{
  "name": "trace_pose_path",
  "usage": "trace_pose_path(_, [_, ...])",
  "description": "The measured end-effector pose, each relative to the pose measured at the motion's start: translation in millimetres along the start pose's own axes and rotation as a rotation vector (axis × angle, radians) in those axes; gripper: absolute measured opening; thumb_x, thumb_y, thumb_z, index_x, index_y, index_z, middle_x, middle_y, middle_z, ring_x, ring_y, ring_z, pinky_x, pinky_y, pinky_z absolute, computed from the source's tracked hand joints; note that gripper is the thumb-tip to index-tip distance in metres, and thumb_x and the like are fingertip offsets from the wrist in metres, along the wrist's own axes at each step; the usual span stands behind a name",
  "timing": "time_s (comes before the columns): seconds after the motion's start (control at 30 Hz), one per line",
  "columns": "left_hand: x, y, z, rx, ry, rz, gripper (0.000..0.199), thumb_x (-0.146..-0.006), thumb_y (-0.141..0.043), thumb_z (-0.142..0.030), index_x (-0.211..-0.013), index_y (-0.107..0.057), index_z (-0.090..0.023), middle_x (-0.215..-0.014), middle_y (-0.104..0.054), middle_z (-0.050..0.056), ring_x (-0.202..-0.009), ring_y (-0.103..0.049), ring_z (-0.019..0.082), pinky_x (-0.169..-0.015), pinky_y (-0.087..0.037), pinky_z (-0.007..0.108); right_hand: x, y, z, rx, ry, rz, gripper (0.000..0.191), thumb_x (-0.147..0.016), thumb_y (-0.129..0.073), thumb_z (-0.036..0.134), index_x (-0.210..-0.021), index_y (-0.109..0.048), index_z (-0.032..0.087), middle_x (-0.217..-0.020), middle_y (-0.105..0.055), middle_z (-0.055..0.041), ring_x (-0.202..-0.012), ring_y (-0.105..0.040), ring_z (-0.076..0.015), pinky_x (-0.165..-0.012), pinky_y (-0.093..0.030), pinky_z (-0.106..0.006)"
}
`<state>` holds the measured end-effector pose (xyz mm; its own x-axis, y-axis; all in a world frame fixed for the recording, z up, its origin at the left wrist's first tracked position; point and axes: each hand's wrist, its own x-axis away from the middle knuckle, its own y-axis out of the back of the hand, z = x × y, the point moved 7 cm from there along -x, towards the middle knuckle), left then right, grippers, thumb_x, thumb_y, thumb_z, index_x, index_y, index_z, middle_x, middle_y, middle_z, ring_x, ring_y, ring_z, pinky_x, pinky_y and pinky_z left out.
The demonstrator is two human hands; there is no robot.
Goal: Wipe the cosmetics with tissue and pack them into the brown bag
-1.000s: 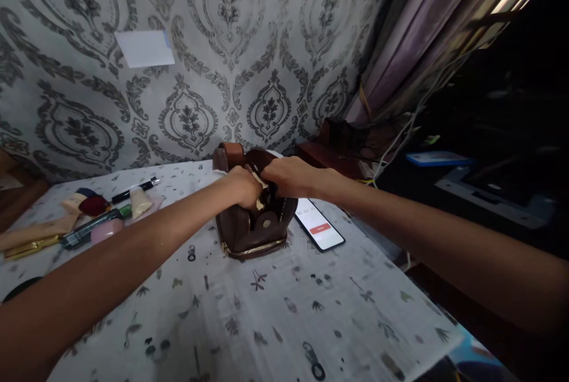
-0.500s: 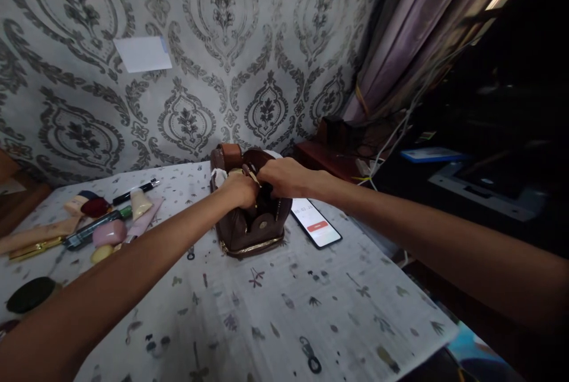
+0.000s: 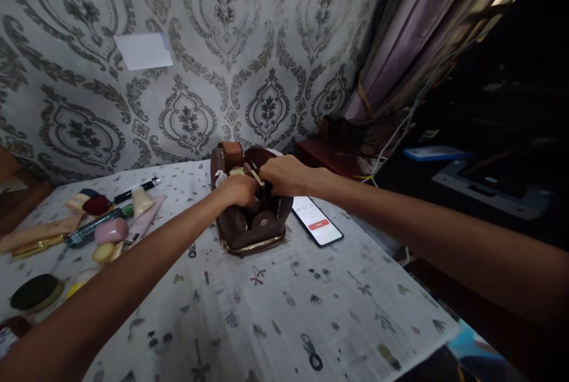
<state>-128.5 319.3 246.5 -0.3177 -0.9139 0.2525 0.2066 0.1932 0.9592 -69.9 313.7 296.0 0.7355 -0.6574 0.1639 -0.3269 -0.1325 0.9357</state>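
A dark brown bag [image 3: 255,239] with a gold zip stands unzipped on the patterned cloth. Both hands are at its mouth. My left hand [image 3: 242,189] reaches down inside with curled fingers, their tips hidden in the dark interior. On the far right side, my right hand [image 3: 279,173] is closed at the bag's edge; what its fingers grip, if anything, is hidden. Between the hands shows a small pale, gold-coloured strip [image 3: 256,177]. White crumpled material [image 3: 220,177] pokes out by the left wall. A lit phone [image 3: 317,222] lies against the bag's right side.
Left on the white cloth [image 3: 267,322] lie a black pen-like item [image 3: 137,190], a cream tube [image 3: 141,202], a green-capped bottle [image 3: 98,226], a pink rounded item [image 3: 112,230] and a dark oval item [image 3: 38,292]. A patterned wall [image 3: 208,44] rises behind; cables [image 3: 400,133] hang at right.
My left hand has shifted slightly within the bag, showing more of the pale strip between the hands. My right hand stays at the bag's right edge. The view has tilted a little.
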Motion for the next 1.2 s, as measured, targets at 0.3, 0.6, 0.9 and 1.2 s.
trace_pose_path(0.3, [-6, -6.3, -3, 0.056, -0.04, 0.057, 0.053, -0.072, -0.074, -0.039, -0.119, -0.069, -0.016, -0.114, -0.073, 0.012, -0.104, -0.069, 0.027, -0.085, -0.053, 0.025, 0, 1, 4, 0.018, 0.011, -0.01, 0.031, -0.082, -0.06, 0.01, -0.111, -0.071, 0.012, -0.107, -0.073, -0.017, -0.103, -0.069, -0.0292, -0.077, -0.05, -0.031])
trace_pose_path(0.6, [-9, -2.6, 7, 0.116, -0.036, 0.056, 0.059, -0.072, -0.078, -0.045, -0.121, -0.066, -0.014, -0.119, -0.071, 0.013, -0.108, -0.067, 0.025, -0.089, -0.051, 0.023, 13, 14, -8, -0.124, -0.006, -0.086, 0.024, -0.083, -0.065, 0.024, -0.105, -0.072, 0.015, -0.105, -0.073, -0.0101, -0.097, -0.067, -0.0227, -0.073, -0.045, -0.025])
trace_pose_path(0.9, [-4, 5.4, 4, 0.158, -0.042, 0.038, 0.066, -0.076, -0.077, -0.038, -0.132, -0.054, -0.011, -0.128, -0.065, 0.017, -0.114, -0.065, 0.027, -0.089, -0.052, 0.027, 20, -10, -27, -0.283, -0.098, -0.293, 0.016, -0.088, -0.064, 0.023, -0.1, -0.073, 0.017, -0.106, -0.072, -0.0082, -0.099, -0.066, -0.0203, -0.078, -0.044, -0.024])
trace_pose_path(1.2, [-12, 0.1, 7, 0.164, -0.037, 0.006, 0.063, -0.074, -0.077, -0.041, -0.128, -0.061, -0.013, -0.126, -0.065, 0.017, -0.114, -0.064, 0.029, -0.093, -0.051, 0.031, 36, -8, -23, -0.474, -0.087, -0.443, 0.015, -0.087, -0.06, 0.015, -0.093, -0.074, 0.016, -0.098, -0.072, -0.0062, -0.075, -0.063, -0.0148, -0.066, -0.042, -0.024])
